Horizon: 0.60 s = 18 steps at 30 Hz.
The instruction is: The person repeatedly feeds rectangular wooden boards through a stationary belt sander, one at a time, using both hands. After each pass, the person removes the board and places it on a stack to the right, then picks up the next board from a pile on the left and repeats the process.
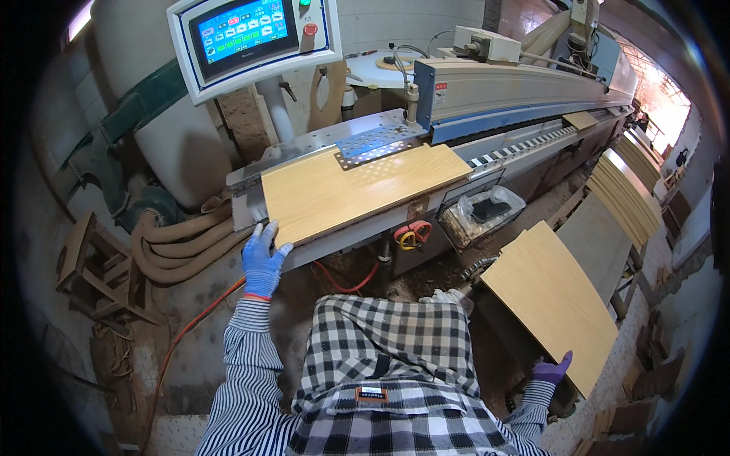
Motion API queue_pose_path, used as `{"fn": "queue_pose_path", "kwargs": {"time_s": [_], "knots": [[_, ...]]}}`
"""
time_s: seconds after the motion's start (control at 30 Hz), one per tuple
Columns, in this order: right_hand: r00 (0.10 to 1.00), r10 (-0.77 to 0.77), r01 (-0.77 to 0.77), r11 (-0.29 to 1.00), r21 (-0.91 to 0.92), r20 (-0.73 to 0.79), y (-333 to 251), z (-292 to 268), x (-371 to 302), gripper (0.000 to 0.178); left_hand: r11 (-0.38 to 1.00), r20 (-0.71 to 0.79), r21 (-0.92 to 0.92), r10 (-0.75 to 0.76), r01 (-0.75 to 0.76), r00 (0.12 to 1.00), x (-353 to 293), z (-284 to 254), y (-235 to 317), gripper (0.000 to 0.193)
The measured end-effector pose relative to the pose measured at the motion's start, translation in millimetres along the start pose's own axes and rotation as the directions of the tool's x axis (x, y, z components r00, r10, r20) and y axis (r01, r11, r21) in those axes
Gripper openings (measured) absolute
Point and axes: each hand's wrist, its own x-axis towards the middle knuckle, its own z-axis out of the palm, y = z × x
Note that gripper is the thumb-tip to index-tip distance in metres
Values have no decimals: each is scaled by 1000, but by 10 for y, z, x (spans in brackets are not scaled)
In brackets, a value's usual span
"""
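Left hand (263, 264), fingers apart, touches one upper board (350, 197); right hand (551, 370) clamps one lower board (551, 292).

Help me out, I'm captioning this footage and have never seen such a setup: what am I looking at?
This one picture comes from a wide camera on a person's head, looking down, so straight edges bend. No robot works here: you see the wearer's own left hand, gloved in blue, their right hand, gloved in purple, and their checked garment. A board lies on a long machine, with a lit screen at upper left. The left hand touches that board's near left corner. At lower right, the right hand holds a second board by its edge, its grip partly hidden.
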Motion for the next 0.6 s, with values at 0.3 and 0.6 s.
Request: {"fn": "queue_pose_path", "kwargs": {"time_s": [0.3,0.6], "knots": [[979,10,-15,1000,23,205,-249,-22,-362,35,978,88,124,156,-166,984,-102,34,44,53],[852,-100,276,920,-278,514,375,963,-1043,26,976,120,-141,181,-164,976,-519,-259,606,67]]}}
